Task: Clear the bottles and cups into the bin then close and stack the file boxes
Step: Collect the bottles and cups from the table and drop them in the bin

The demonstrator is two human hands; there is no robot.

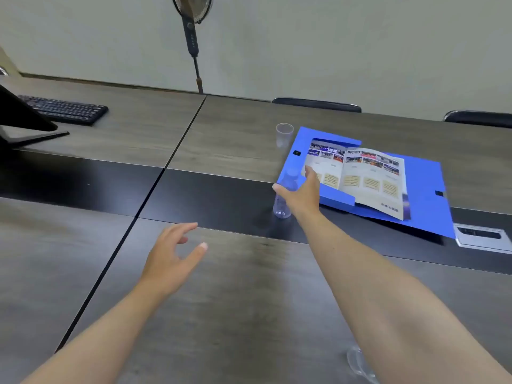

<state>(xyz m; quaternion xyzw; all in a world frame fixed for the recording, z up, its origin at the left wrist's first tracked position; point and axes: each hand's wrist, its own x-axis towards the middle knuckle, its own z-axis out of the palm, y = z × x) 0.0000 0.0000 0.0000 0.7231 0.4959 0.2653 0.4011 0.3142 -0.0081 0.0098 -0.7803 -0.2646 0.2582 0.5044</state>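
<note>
Reaching with the right hand (300, 194) for the bottle (282, 210), upright on the table (221, 300) just beside the open file box (424, 184); thumb and fingers spread either side, not yet clamped. Probably clearing it first so the box can shut. Holding the left hand (169, 259) low, fingers loosely apart, free.

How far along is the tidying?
Nothing looks done yet. The right hand reaches around a bottle standing on the table; the left hand is free. To do: the cup, and the blue file box lies open. No bin in view.
</note>
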